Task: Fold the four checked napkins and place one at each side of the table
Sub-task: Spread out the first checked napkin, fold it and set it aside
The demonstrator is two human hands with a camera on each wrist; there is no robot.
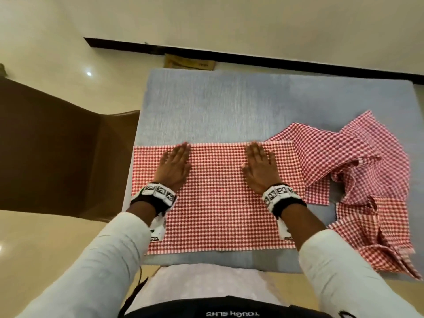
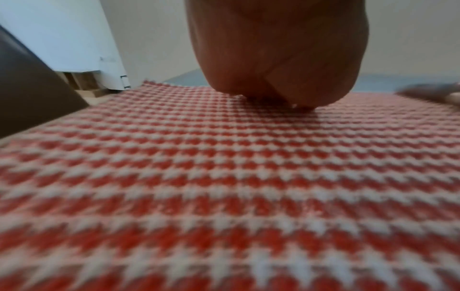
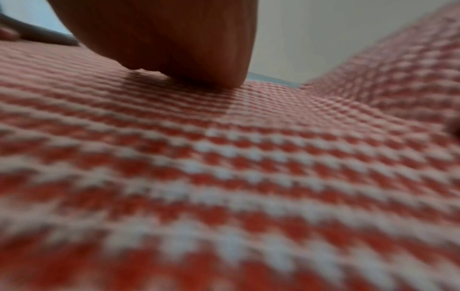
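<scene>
A red-and-white checked napkin (image 1: 218, 198) lies flat as a wide rectangle on the near half of the grey table (image 1: 218, 106). My left hand (image 1: 175, 165) presses flat on its left part, fingers straight and reaching its far edge. My right hand (image 1: 260, 167) presses flat on its right part the same way. The wrist views show the heel of each hand, left (image 2: 273, 55) and right (image 3: 169, 39), resting on the checked cloth (image 2: 224, 187) (image 3: 224, 177). A crumpled heap of more checked napkins (image 1: 367, 180) lies to the right, partly under the flat one's right end.
The far half of the table is bare grey. A brown chair (image 1: 57, 152) stands at the table's left side. A small cardboard piece (image 1: 189, 62) lies on the floor beyond the far edge. The heap hangs over the table's near right corner (image 1: 399, 265).
</scene>
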